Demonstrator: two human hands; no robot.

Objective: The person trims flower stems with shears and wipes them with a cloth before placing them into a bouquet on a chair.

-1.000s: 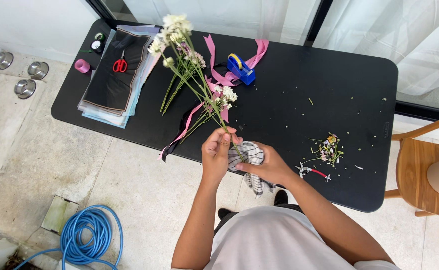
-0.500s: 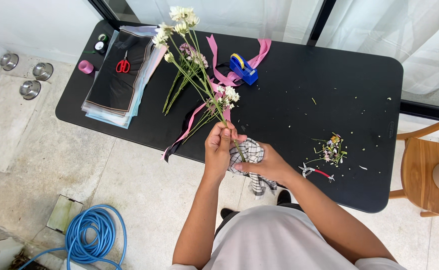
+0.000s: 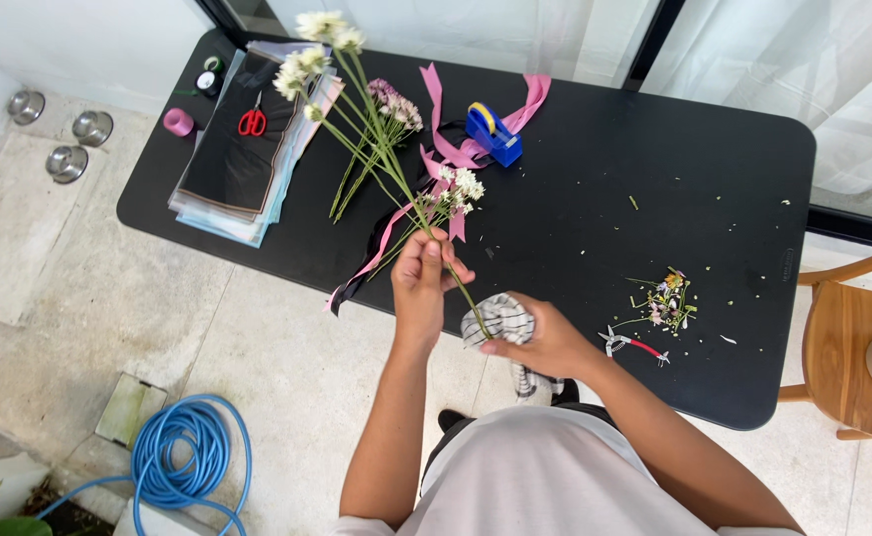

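My left hand (image 3: 424,283) grips a bunch of long green flower stems (image 3: 381,149) with white and pink blooms, which slants up and away to the left over a black table (image 3: 575,218). My right hand (image 3: 545,342) holds a striped grey-and-white cloth (image 3: 500,320) wrapped around the lower ends of the stems, just below my left hand. Pink ribbon (image 3: 436,159) lies under the flowers on the table.
A blue tape dispenser (image 3: 493,132) sits on the ribbon. Red scissors (image 3: 251,121) lie on a stack of paper sheets (image 3: 242,159) at the left. Red-handled snips (image 3: 634,345) and flower cuttings (image 3: 666,298) lie at the right. A wooden chair (image 3: 858,357) stands right; a blue hose (image 3: 183,462) lies on the floor.
The bunch has been raised and tilted further left. My left hand has slid up the stems, and my right hand with the cloth has drawn apart from it toward the stem ends.
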